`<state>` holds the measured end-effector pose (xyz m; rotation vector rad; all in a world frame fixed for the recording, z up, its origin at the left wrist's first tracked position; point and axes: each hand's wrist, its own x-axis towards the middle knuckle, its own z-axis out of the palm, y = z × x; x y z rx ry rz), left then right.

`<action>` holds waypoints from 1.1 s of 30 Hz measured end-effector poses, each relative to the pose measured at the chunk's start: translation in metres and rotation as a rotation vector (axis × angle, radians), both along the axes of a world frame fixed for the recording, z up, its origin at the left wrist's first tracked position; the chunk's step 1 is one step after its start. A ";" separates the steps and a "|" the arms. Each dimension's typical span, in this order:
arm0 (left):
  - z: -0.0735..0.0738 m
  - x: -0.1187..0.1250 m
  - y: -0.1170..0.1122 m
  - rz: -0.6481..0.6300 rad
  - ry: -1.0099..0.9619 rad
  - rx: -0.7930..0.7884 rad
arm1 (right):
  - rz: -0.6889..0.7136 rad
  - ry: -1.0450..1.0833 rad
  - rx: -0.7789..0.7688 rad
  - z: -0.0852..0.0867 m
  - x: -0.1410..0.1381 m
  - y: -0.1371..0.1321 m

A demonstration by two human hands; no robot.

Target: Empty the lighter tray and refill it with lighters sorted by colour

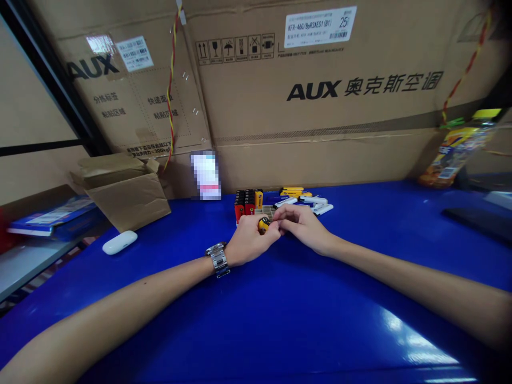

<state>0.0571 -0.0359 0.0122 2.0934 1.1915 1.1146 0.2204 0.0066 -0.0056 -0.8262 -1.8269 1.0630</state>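
Two bare forearms are seen reaching in from the lower corners of the view over a blue table (320,320), with the hands brought together near its middle. A small yellow-and-black piece (263,224) is held at the fingertips of the left hand (250,240), which is closed around it; a steel watch (218,260) is worn on that wrist. The piece is located just above the left fingers and immediately left of the right hand (301,226), whose curled fingers (282,220) are placed against it or just beside it from the right. Whether it is gripped by those fingers cannot be told. Its long axis cannot be determined, as the piece is seen nearly end-on, with a rounded face turned up and toward the right hand. The left hand is thus taken as the nearer of the two. Directly behind the hands, a gridded tray (264,212) is partly hidden by the fingers. Upright red-and-black lighters (244,202) are grouped at its left, while white lighters (314,204) and yellow lighters (292,191) are laid to its right. Well to the left of the hands, a white oval case (119,242) is lying near an open carton (124,194). A large AUX carton (320,96) is shown upright behind the table.
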 end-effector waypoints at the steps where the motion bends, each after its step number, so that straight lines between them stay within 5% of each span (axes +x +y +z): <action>1: -0.001 0.000 0.001 0.000 0.002 0.005 | 0.000 -0.004 0.000 0.000 0.000 0.000; 14: -0.003 0.000 0.000 0.024 0.032 0.055 | -0.001 0.024 0.066 0.004 0.002 -0.003; 19: -0.001 0.002 -0.001 0.022 0.079 0.065 | 0.018 0.067 0.233 0.012 0.004 -0.015; 25: -0.002 0.001 -0.003 -0.006 0.135 0.098 | -0.053 -0.136 0.498 0.023 0.001 -0.023; 33: -0.004 0.003 -0.005 -0.026 -0.057 0.062 | -0.232 0.072 0.346 0.037 0.020 0.022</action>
